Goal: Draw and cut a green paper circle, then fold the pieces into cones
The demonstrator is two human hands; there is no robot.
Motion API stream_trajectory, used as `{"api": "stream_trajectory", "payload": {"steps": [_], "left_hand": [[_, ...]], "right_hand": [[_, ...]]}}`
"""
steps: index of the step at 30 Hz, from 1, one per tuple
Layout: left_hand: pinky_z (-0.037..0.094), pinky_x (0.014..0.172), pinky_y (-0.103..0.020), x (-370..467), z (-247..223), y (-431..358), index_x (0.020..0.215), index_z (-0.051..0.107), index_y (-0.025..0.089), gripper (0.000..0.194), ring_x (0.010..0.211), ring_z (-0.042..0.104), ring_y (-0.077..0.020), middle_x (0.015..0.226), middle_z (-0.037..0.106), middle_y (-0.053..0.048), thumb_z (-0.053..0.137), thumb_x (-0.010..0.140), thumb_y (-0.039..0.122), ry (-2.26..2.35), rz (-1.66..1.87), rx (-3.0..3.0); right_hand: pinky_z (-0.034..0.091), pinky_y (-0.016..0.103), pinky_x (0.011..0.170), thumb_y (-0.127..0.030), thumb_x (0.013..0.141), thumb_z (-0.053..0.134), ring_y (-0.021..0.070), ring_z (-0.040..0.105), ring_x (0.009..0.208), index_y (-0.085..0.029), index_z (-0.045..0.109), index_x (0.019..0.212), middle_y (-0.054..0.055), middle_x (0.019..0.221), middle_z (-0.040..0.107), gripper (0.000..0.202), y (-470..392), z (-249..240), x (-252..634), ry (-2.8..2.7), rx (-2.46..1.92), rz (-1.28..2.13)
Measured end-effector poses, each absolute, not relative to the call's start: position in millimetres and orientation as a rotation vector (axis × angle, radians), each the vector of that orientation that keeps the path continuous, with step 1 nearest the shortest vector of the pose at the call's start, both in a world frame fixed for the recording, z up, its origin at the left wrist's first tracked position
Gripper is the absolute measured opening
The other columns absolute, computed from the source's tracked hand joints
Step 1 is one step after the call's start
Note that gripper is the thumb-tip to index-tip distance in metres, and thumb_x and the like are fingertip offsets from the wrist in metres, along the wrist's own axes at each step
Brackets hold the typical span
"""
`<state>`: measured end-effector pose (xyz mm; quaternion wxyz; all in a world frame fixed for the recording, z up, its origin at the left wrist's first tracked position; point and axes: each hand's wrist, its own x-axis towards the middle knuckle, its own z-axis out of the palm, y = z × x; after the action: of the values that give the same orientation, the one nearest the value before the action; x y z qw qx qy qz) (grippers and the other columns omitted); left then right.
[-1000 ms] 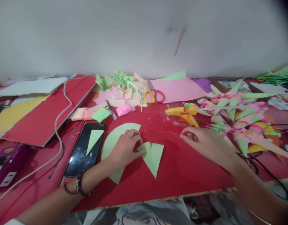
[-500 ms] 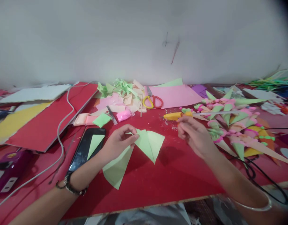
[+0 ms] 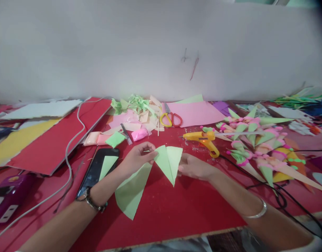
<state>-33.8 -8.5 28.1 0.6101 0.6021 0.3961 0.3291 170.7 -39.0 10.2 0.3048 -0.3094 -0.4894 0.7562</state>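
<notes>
A folded light green paper (image 3: pixel 167 162) is held up above the red table, a crease down its middle and its point downward. My left hand (image 3: pixel 141 157) pinches its upper left edge between thumb and fingers. At its right edge is my right hand (image 3: pixel 194 167), thumb in front and fingertips partly hidden behind the paper. Below my left hand, a second green paper piece (image 3: pixel 132 192) with a curved edge lies on the table. The yellow hot glue gun (image 3: pixel 203 138) rests beyond my right hand, a clear glue stick sticking out of its back.
Scissors (image 3: pixel 170 119) lie by pink paper (image 3: pixel 197 113). A phone (image 3: pixel 94 176) carries a green paper triangle (image 3: pixel 107 166). Pink-and-green paper cones (image 3: pixel 255 140) are heaped at right, beside a black cord (image 3: pixel 281 199). Left are a red board (image 3: pixel 58 140) and white cable (image 3: pixel 69 154).
My right hand has left the glue gun's handle and moved left to the folded paper's right edge. The gun now lies fully visible. My left hand keeps its pinch.
</notes>
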Motion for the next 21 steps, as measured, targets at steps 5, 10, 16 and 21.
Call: {"api": "stream_trajectory", "payload": {"steps": [5, 10, 16, 21], "left_hand": [[0.036, 0.052, -0.017, -35, 21, -7, 0.074, 0.048, 0.016, 0.022, 0.052, 0.045, -0.0035, 0.064, 0.046, 0.006, 0.061, 0.073, 0.033, 0.863, 0.727, 1.335], [0.037, 0.053, -0.017, -36, 15, -9, 0.077, 0.049, 0.016, 0.021, 0.055, 0.047, -0.0042, 0.066, 0.047, 0.005, 0.060, 0.075, 0.033, 0.816, 0.700, 1.308], [0.039, 0.056, -0.018, -33, 15, -14, 0.077, 0.049, 0.016, 0.017, 0.056, 0.048, -0.0043, 0.065, 0.048, 0.006, 0.059, 0.076, 0.030, 0.811, 0.677, 1.331], [0.041, 0.055, -0.019, -29, 16, -17, 0.076, 0.051, 0.015, 0.018, 0.052, 0.049, -0.0046, 0.062, 0.051, 0.005, 0.061, 0.074, 0.030, 0.799, 0.652, 1.326]], "right_hand": [[0.039, 0.021, 0.057, -0.038, 0.057, 0.076, 0.0089, 0.053, 0.063, -0.017, 0.058, 0.098, 0.000, 0.075, 0.061, 0.050, -39, 7, 168, -1.239, -0.755, 2.050], [0.043, 0.024, 0.060, -0.038, 0.058, 0.075, 0.0113, 0.059, 0.065, -0.015, 0.059, 0.089, 0.002, 0.078, 0.063, 0.041, -41, 4, 171, -1.280, -0.563, 2.194], [0.043, 0.023, 0.060, -0.035, 0.065, 0.071, 0.0090, 0.056, 0.062, -0.018, 0.060, 0.091, -0.001, 0.075, 0.061, 0.032, -45, -4, 169, -1.253, -0.676, 2.088], [0.032, 0.017, 0.045, -0.035, 0.068, 0.068, 0.0037, 0.042, 0.049, -0.018, 0.060, 0.093, -0.003, 0.069, 0.057, 0.032, -46, -1, 164, -1.280, -0.669, 2.084]]}}
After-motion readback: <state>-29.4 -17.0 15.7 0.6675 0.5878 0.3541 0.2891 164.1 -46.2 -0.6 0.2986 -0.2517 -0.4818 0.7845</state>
